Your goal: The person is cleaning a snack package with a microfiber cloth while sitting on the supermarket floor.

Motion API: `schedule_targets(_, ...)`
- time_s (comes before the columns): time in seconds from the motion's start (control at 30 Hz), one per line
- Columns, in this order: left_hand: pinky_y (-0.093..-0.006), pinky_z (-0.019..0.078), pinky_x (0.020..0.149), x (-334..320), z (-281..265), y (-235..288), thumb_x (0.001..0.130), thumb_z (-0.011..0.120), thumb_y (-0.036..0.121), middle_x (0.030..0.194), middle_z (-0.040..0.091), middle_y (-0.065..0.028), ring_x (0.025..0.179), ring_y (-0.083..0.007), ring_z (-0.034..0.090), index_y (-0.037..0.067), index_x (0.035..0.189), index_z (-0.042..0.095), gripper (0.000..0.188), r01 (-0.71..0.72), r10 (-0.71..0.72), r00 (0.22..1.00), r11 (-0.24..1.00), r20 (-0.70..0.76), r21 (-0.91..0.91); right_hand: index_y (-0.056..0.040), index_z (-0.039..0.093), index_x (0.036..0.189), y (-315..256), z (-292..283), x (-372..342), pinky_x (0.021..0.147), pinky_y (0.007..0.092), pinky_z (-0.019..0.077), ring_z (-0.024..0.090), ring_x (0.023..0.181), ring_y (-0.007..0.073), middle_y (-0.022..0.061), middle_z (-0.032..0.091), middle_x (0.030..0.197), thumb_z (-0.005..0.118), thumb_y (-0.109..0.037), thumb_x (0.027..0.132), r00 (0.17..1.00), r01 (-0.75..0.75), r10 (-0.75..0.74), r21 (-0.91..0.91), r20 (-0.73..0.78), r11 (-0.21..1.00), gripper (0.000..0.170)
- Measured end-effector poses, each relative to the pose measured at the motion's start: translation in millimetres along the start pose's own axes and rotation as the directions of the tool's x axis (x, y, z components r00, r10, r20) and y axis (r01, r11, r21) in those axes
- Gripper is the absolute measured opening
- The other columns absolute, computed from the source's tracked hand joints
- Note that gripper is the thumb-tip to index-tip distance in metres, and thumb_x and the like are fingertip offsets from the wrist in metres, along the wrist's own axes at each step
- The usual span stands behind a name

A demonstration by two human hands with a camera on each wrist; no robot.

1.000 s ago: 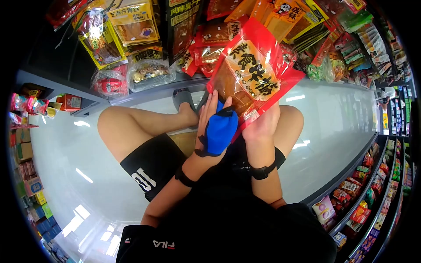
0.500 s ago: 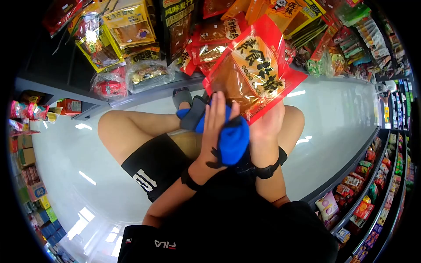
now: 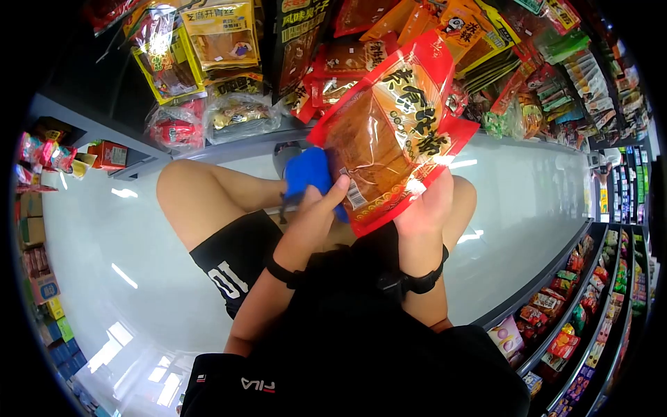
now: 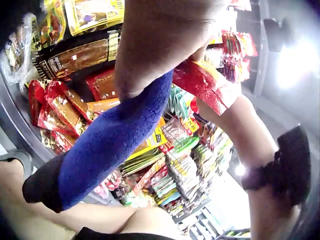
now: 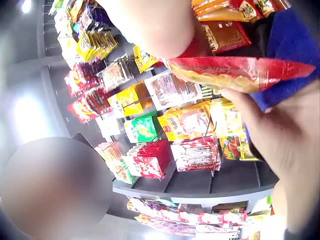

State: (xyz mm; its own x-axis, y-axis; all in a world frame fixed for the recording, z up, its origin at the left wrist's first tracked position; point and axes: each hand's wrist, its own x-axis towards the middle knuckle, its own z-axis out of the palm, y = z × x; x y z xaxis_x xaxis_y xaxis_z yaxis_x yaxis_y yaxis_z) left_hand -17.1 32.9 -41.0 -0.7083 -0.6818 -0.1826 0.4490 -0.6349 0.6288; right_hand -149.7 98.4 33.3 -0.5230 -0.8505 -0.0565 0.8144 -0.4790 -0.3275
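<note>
A red-edged clear snack packet (image 3: 379, 139) with brown flat food inside and black lettering faces up in the head view, tilted. My right hand (image 3: 429, 201) grips its lower right edge, the fingers mostly hidden behind it. My left hand (image 3: 313, 212) holds a blue cloth (image 3: 308, 170) with black trim at the packet's lower left side. Its thumb lies at the packet's front beside the barcode. In the left wrist view the cloth (image 4: 110, 140) hangs long from the hand, with a black end. The right wrist view has the packet (image 5: 240, 70) edge-on.
Hanging snack packets (image 3: 222, 38) and a shelf edge (image 3: 229, 146) stand just in front. Plastic-wrapped bundles (image 3: 240, 115) sit on that shelf. More stocked shelves (image 3: 556, 299) run along the right, with boxes (image 3: 52, 288) at the left. Crossed bare legs (image 3: 208, 198) lie beneath the hands.
The left hand and blue cloth have moved left from the packet's lower front, uncovering the barcode. The packet has turned slightly and come a little lower, still in the right hand.
</note>
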Motion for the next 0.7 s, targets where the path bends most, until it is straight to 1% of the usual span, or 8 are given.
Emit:
schedule_targets(0.07,-0.0328,0.0412,0.105,-2,4,12,0.099,0.06,0.014,0.137,0.051,-0.0084,0.124,-0.0185,0.051,0.001,0.144,0.037,0.053,-0.011,0.013,0.998,1.0,0.066,-0.023,0.003,0.042,0.141,-2,-5,5,0.108,0.0504,0.0408,0.052,0.125,0.0357,0.0216,0.05,0.141,0.031,-0.027,0.106,0.999,-0.03,0.03,0.022,0.018,0.999,0.047)
schedule_targets(0.27,-0.0378,0.0465,0.104,-9,12,30,0.101,0.055,0.01,0.133,0.054,-0.0087,0.121,-0.02,0.055,0.003,0.14,0.042,0.042,-0.097,0.078,0.991,0.98,-0.11,-0.175,0.0015,0.043,0.141,6,-11,-5,0.109,0.0486,0.0389,0.051,0.126,0.0344,0.019,0.052,0.14,0.037,-0.028,0.103,0.997,-0.027,0.029,0.028,-0.072,0.999,0.048)
schedule_targets(0.37,-0.0375,0.0486,0.101,-7,12,30,0.102,0.054,0.014,0.135,0.055,-0.0086,0.12,-0.0211,0.058,0.004,0.141,0.042,0.042,-0.156,0.14,0.982,0.979,-0.123,-0.129,0.0007,0.039,0.144,18,-28,-20,0.112,0.0463,0.0355,0.047,0.132,0.0326,0.0168,0.05,0.142,0.048,-0.011,0.084,0.999,-0.047,0.048,-0.12,0.001,0.992,0.061)
schedule_targets(0.4,-0.0377,0.0481,0.102,-8,13,32,0.102,0.054,0.014,0.136,0.054,-0.0087,0.121,-0.021,0.057,0.004,0.141,0.042,0.042,-0.183,0.168,0.977,0.977,-0.129,-0.111,0.0007,0.039,0.144,19,-30,-25,0.112,0.0463,0.0355,0.047,0.132,0.0326,0.0168,0.05,0.142,0.048,-0.011,0.084,0.999,-0.046,0.047,-0.12,0.003,0.992,0.061)
schedule_targets(0.47,-0.0379,0.0442,0.105,-9,13,33,0.101,0.055,0.012,0.138,0.052,-0.0082,0.124,-0.0208,0.054,0.004,0.142,0.041,0.044,-0.217,0.206,0.971,0.972,-0.122,-0.087,0.0003,0.034,0.147,21,-26,-27,0.112,0.0457,0.0347,0.046,0.134,0.0316,0.0163,0.047,0.145,0.051,-0.009,0.077,0.994,-0.097,0.107,-0.354,0.009,0.93,0.073)
schedule_targets(0.57,-0.0308,0.0453,0.098,-6,6,24,0.097,0.063,0.011,0.13,0.057,-0.0063,0.117,-0.016,0.055,0.001,0.136,0.047,0.044,-0.282,0.308,0.948,0.93,-0.081,0.235,-0.0001,0.031,0.148,27,-16,-24,0.111,0.043,0.0365,0.048,0.131,0.0278,0.0133,0.047,0.145,0.055,-0.01,0.09,0.999,-0.019,0.03,-0.388,0.022,0.921,0.064)
schedule_targets(0.63,-0.0306,0.0456,0.098,-7,6,23,0.097,0.063,0.012,0.128,0.058,-0.0066,0.116,-0.0157,0.056,0.0,0.135,0.048,0.043,-0.274,0.309,0.947,0.921,-0.09,0.277,-0.0002,0.039,0.143,30,-18,-20,0.106,0.0371,0.0421,0.053,0.123,0.0206,0.01,0.053,0.138,0.059,-0.011,0.099,0.995,0.042,-0.086,-0.561,-0.051,0.827,0.05)
schedule_targets(0.7,-0.0307,0.0468,0.096,-11,7,27,0.1,0.059,0.016,0.126,0.06,-0.0075,0.113,-0.0151,0.057,0.001,0.133,0.051,0.038,-0.181,0.254,0.949,0.924,-0.187,0.336,0.0001,0.041,0.142,36,-18,-18,0.105,0.0358,0.0427,0.054,0.121,0.0189,0.0098,0.054,0.136,0.06,-0.009,0.098,0.982,0.089,-0.178,-0.659,-0.07,0.747,0.048)
